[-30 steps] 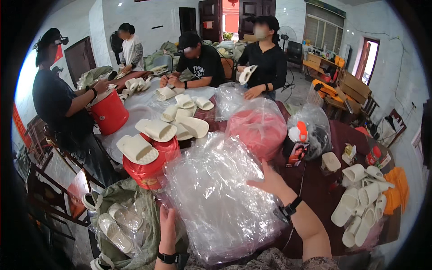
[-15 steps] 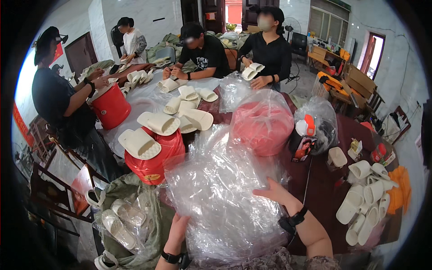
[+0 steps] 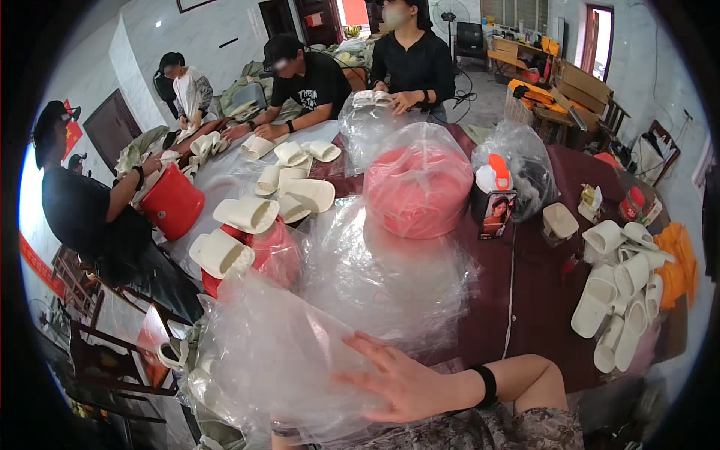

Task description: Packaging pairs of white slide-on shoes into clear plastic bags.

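Observation:
A clear plastic bag (image 3: 277,352) is spread in front of me at the lower left. My right hand (image 3: 409,386) lies against its right side with the fingers stretched out and apart, the lower ones veiled by the film. Behind the bag my left hand is hidden; only a bit of my left wrist shows at the lower edge. Past the bag, a pile of flat clear plastic bags (image 3: 382,300) covers the middle of the table. Cream slippers (image 3: 221,255) rest on a red plastic-wrapped bundle (image 3: 274,251) to the left.
A large red bundle in clear plastic (image 3: 416,191) stands beyond the pile. More cream slippers (image 3: 596,300) lie at the right beside orange cloth (image 3: 679,262). A red bucket (image 3: 172,202) stands far left. Several people work around the table (image 3: 555,315), one holding slippers.
One clear bag has come off the pile toward the lower left, over the sack of slippers. My right hand has moved nearer and left; my left hand has gone behind the bag.

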`<action>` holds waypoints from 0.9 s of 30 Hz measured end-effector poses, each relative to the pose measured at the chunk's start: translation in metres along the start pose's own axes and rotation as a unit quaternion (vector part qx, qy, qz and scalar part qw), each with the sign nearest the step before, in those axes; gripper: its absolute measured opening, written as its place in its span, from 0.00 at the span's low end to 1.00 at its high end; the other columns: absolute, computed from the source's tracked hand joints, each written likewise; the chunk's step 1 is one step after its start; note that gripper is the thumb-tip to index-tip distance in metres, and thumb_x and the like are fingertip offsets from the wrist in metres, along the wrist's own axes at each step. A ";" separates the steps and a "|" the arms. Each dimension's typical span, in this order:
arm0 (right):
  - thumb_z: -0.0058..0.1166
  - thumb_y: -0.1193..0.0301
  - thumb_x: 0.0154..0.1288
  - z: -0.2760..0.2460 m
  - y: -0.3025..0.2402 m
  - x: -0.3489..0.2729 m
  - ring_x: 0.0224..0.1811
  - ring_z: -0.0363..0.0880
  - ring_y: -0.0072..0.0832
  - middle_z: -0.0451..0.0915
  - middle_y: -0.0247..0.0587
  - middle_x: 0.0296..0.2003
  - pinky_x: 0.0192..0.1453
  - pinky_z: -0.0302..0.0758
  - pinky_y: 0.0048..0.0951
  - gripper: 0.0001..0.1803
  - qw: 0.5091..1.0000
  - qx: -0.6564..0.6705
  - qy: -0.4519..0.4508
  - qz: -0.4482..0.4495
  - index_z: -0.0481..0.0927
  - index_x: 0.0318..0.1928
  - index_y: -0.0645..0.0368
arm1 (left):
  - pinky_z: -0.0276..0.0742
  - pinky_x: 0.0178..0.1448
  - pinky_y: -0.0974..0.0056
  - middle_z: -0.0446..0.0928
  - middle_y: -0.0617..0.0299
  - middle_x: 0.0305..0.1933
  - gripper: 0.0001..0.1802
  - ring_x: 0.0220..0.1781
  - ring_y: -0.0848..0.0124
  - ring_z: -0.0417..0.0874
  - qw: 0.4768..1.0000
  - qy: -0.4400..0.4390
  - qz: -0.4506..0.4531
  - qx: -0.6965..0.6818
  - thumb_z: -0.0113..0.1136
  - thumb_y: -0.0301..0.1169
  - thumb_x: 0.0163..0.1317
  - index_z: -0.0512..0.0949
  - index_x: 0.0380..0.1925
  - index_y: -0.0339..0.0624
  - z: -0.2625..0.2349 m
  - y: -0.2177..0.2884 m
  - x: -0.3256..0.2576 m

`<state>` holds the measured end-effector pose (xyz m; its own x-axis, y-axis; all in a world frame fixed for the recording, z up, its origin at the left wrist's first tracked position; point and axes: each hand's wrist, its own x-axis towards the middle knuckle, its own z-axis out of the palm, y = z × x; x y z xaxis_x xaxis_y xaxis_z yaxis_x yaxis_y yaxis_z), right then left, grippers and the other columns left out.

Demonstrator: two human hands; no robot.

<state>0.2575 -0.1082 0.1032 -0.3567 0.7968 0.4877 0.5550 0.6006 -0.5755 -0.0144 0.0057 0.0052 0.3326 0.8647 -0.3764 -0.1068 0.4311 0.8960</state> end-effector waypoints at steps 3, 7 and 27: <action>0.67 0.61 0.57 -0.009 0.014 -0.004 0.72 0.59 0.50 0.63 0.55 0.68 0.74 0.59 0.48 0.41 0.986 0.143 -0.024 0.085 0.64 0.68 0.58 | 0.77 0.38 0.68 0.83 0.61 0.34 0.13 0.32 0.72 0.83 0.999 -0.021 0.027 -0.013 0.64 0.32 0.61 0.81 0.41 0.34 -0.012 0.005 0.001; 0.68 0.58 0.58 -0.040 0.026 -0.004 0.73 0.58 0.47 0.60 0.56 0.70 0.76 0.56 0.41 0.39 0.963 0.202 -0.049 0.174 0.66 0.65 0.60 | 0.77 0.37 0.68 0.83 0.61 0.34 0.12 0.31 0.72 0.83 0.997 -0.036 0.061 -0.029 0.65 0.33 0.61 0.82 0.39 0.34 -0.022 0.007 0.005; 0.69 0.49 0.55 -0.004 0.162 -0.034 0.20 0.57 0.17 0.65 0.25 0.19 0.22 0.50 0.28 0.27 0.730 0.369 -0.059 0.572 0.84 0.41 0.60 | 0.75 0.46 0.67 0.82 0.64 0.42 0.18 0.40 0.73 0.81 0.996 0.062 -0.023 0.054 0.64 0.35 0.63 0.78 0.49 0.37 -0.005 -0.007 0.041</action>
<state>0.3625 -0.0381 -0.0037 -0.0624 0.7786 -0.6244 -0.0001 -0.6256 -0.7801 -0.0046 0.0390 -0.0179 0.2157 0.8724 -0.4385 0.0090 0.4473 0.8943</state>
